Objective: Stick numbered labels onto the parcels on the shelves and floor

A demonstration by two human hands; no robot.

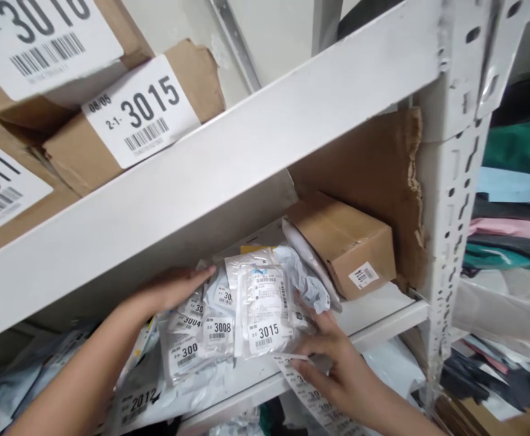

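Observation:
My left hand (pixel 180 290) reaches in from the left, its fingers stretched along the back of a pile of plastic packets. Some of its fingers are hidden by the packets. At the front of the pile, a clear packet (pixel 265 309) carries a label reading 3015. Beside it lie packets with labels such as 3008 (pixel 219 327). My right hand (pixel 332 363) is at the right side of the pile, fingers against the packets. A strip of printed number labels (pixel 312 393) is pinched under its thumb and hangs down past the shelf edge.
A cardboard box (pixel 344 242) stands on the shelf to the right. Above, a white shelf beam (pixel 228 163) slopes across the view, with labelled boxes (pixel 137 112) on it. A perforated upright post (pixel 455 200) is at the right. Folded bagged goods (pixel 514 242) lie beyond it.

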